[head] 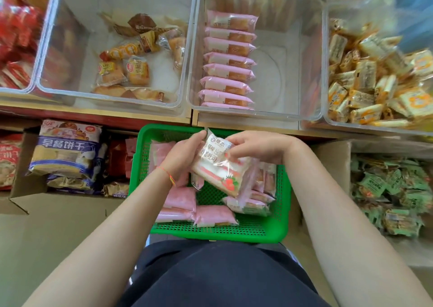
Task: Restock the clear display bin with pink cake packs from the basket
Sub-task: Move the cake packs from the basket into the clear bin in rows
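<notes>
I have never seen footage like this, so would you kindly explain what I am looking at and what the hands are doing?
There is no machine here: a person wears a camera on the head, looking down at their own bare arms. The left hand and right hand together hold one cake pack above a green basket containing more pink packs. Beyond it, on a shelf, stands a clear bin with a neat row of pink packs along its left side; the rest is bare. Neighbouring bins hold other snacks, and cardboard boxes of goods sit on either side of the basket.
</notes>
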Available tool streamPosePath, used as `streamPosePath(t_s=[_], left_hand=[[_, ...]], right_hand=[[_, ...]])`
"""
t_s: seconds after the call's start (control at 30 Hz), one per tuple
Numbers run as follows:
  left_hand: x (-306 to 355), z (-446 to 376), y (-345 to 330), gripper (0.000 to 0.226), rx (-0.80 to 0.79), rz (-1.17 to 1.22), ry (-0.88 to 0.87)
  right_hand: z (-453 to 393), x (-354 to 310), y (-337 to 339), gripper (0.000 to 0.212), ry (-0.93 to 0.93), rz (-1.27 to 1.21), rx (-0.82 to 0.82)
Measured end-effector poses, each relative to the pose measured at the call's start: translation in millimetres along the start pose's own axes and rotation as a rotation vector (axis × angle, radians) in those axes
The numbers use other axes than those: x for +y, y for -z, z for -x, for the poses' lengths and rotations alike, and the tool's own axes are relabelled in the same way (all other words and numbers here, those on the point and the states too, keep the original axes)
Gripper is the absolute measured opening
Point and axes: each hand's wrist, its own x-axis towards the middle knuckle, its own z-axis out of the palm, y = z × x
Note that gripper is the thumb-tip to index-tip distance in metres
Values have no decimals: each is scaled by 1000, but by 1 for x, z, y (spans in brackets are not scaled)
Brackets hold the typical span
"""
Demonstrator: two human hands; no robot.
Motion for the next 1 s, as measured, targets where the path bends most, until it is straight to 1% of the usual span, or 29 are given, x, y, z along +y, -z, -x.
streamPosePath(t_s=[0.03, 0.07, 0.1, 0.17, 0.23, 0.27, 0.33, 0.4, 0.43, 0.47, 0.5, 0.53, 0.6, 0.67, 0.73, 0.77, 0.87, 0.93, 1.0], left_hand=[[13, 6, 2, 44, -36, -20, -26], [27, 13, 3, 46, -91, -66, -71], [40, 21, 4, 45, -156, -107, -142], [66, 37, 4, 32, -246, -148, -290], [90, 46, 0, 25, -202, -149, -401], [101, 45, -4, 28, -141, -165, -475], [119, 37, -11, 36, 36, -194, -599], [132, 23, -17, 26, 201, -149, -649], [137, 17, -19, 21, 271, -177, -685], [141, 11, -22, 20, 326, -278, -722], [143, 3, -25, 21, 346, -416, -748], [143, -5, -29, 22, 323, -572, -755], [138, -20, -40, 22, 214, -885, -702], [127, -34, -48, 20, 129, -1066, -608], [122, -43, -50, 19, 94, -1049, -530], [122, -46, -50, 15, 83, -1025, -516], [128, -51, -48, 3, 30, -1012, -496], [131, -55, -46, 7, 21, -1049, -488], [133, -57, -46, 9, 20, -1152, -482]], right_hand=[[7, -6, 8, 42, 26, -119, -10], [15, -13, 15, 45, 52, -175, -17], [22, -21, 22, 47, 81, -183, -27], [36, -37, 36, 48, 108, -119, -62], [51, -55, 48, 41, 81, 19, -51], [58, -64, 54, 36, 78, 97, -9], [71, -75, 67, 28, 107, 186, 156], [81, -80, 81, 25, 162, 165, 398], [85, -81, 88, 26, 192, 138, 531], [88, -80, 95, 29, 217, 134, 661], [88, -78, 102, 29, 226, 165, 780], [86, -74, 107, 27, 207, 239, 874], [78, -64, 113, 27, 101, 449, 970], [66, -52, 114, 26, -7, 666, 944], [54, -43, 108, 19, -72, 844, 862], [50, -40, 103, 18, -98, 891, 827], [42, -35, 96, 20, -155, 899, 776], [39, -34, 97, 22, -183, 880, 753], [42, -37, 98, 23, -223, 915, 738]])
